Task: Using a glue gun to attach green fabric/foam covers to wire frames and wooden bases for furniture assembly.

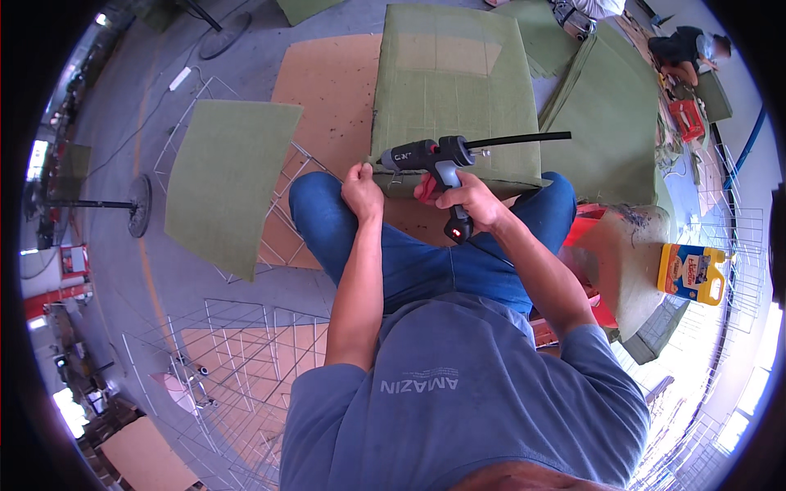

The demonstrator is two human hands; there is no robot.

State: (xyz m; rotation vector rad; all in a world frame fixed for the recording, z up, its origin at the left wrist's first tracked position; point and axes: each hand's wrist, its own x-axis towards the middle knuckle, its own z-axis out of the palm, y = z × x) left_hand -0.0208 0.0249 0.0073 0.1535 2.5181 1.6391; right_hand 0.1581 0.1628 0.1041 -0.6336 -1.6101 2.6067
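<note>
Nearest the camera, at lower centre of the frame: blue-grey T-shirt (467, 401), pale lettering printed on the chest, inverted in view. At left, a round-based stand (141, 204) is on the floor. To its right, a green sheet (233, 176) overlies a wire frame (282, 222). At centre, the left grip (363, 194) is narrow, pinched on the lower-left corner of the green panel (458, 90), located at upper centre. Just beside it is the nozzle of the glue gun (446, 155), held level; pale lettering marks its dark barrel, and a red display is lit at the handle base. The right grip (475, 200) is closed around the handle, fingers at the red trigger. A black rod (524, 139) projects rightward from the rear. At right, a yellow container (690, 273) carries a blue printed label.
</note>
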